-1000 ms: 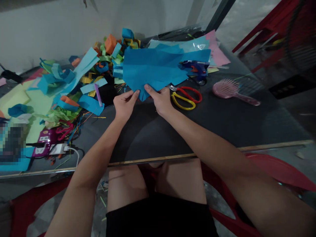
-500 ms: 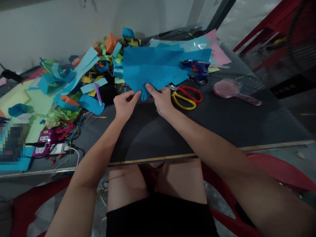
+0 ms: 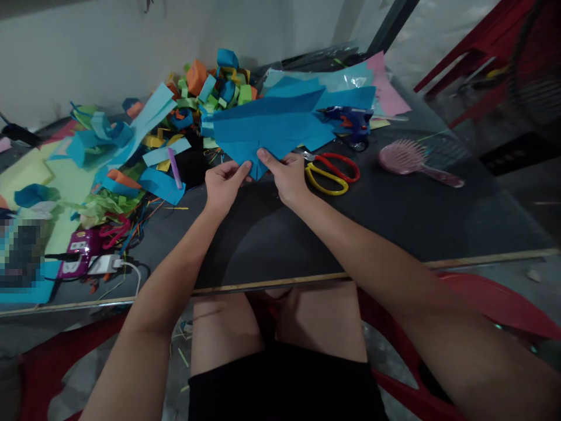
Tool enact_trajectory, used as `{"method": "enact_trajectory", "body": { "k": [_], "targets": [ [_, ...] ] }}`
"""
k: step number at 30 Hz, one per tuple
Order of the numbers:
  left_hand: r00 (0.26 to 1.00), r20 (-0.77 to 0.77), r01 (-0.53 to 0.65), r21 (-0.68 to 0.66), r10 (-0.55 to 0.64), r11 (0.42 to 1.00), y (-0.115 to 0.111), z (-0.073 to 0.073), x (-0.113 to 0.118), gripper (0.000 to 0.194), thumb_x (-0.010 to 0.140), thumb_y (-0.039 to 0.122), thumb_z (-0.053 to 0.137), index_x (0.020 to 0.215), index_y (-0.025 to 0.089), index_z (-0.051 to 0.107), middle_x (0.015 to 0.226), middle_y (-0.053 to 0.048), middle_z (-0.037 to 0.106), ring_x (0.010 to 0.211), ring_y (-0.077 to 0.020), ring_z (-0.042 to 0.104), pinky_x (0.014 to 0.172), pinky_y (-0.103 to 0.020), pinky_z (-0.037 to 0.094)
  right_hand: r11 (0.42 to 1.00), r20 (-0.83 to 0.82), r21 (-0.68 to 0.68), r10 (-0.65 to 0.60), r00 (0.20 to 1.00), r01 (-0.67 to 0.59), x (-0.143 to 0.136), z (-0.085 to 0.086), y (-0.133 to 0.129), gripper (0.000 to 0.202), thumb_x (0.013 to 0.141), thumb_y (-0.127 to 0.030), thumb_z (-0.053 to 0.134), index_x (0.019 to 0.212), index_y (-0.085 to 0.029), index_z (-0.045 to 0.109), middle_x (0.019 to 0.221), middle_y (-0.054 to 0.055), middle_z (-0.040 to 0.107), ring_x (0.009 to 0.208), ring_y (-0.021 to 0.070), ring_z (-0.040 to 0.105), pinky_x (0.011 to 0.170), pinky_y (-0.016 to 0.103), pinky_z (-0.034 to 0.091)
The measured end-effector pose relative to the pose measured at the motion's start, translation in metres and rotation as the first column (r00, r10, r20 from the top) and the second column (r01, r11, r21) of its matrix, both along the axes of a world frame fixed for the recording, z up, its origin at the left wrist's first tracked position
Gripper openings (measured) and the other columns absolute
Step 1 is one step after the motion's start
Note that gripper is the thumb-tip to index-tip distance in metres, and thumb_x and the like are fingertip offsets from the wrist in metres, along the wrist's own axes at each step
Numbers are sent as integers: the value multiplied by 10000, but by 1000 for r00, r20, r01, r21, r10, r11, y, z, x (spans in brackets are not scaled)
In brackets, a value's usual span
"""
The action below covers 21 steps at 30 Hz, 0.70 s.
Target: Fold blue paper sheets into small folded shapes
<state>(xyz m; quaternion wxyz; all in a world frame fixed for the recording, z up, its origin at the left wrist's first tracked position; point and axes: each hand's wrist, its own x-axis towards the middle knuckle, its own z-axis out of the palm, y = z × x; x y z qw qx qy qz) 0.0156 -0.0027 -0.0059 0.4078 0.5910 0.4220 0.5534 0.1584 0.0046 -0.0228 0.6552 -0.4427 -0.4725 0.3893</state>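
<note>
On the table (image 3: 438, 222), scissors (image 3: 333, 170) lie right of the paper sheet (image 3: 249, 131), a glue gun (image 3: 353, 121) behind them, a hairbrush (image 3: 401, 159) farther right, and paper loops (image 3: 197, 76) at back left

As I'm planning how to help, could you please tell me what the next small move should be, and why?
Perhaps press the tip of the blue sheet flat with the right hand: a dark line, fold or slit, shows there between the hands, and the left hand pinches the left edge.
</note>
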Motion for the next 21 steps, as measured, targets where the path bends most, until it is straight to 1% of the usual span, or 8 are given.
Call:
{"method": "enact_trajectory", "body": {
  "k": [3, 7, 11, 14, 18, 21],
  "targets": [
    [1000, 17, -11, -26, 11, 1000, 1, 0, 0, 418, 764, 538, 788, 582, 184, 660, 556, -13, 672, 492, -97, 586, 505, -236, 476, 999, -10, -16, 34, 999, -35, 0, 3, 0, 498, 678, -647, 790, 590, -222, 545, 613, -16, 541, 676, 165, 595, 660, 347, 554],
    [999, 34, -35, -65, 37, 997, 2, 1, -1, 411, 778, 521, 782, 583, 184, 651, 545, -5, 659, 501, -99, 596, 529, -236, 489, 998, 15, -2, 70, 997, -70, -1, 5, -1, 506, 693, -649, 773, 579, -214, 540, 595, -23, 517, 645, 143, 567, 666, 331, 540],
    [999, 17, -39, -79, 40, 996, 1, 2, -1, 412, 775, 525, 782, 585, 185, 648, 547, -8, 658, 508, -101, 603, 530, -236, 487, 998, 38, 30, 50, 998, -51, 0, 3, -1, 511, 718, -650, 754, 578, -214, 527, 596, -25, 488, 616, 127, 528, 641, 316, 509],
    [999, 14, -36, -63, 37, 997, 1, 3, -1, 416, 762, 530, 788, 573, 187, 647, 536, -8, 654, 506, -102, 598, 518, -235, 477, 999, 64, 28, 26, 998, -28, 1, 2, -1, 539, 708, -681, 745, 565, -226, 494, 586, -25, 451, 606, 132, 511, 613, 317, 492],
    [999, 7, -35, -61, 36, 997, 1, 2, -1, 404, 766, 519, 787, 577, 187, 656, 539, -11, 657, 504, -98, 588, 522, -234, 475, 1000, 70, 14, 17, 997, -18, 1, 2, 0, 561, 659, -745, 739, 588, -231, 527, 613, -9, 493, 640, 153, 529, 631, 336, 505],
    [1000, -7, -31, -60, 30, 998, 1, 1, -1, 398, 784, 497, 779, 572, 185, 650, 541, -13, 656, 506, -95, 588, 521, -232, 465, 1000, 68, 20, 6, 998, -8, 1, 0, 0, 562, 655, -748, 741, 587, -232, 529, 615, -8, 494, 643, 154, 526, 639, 340, 508]
  ]
}}
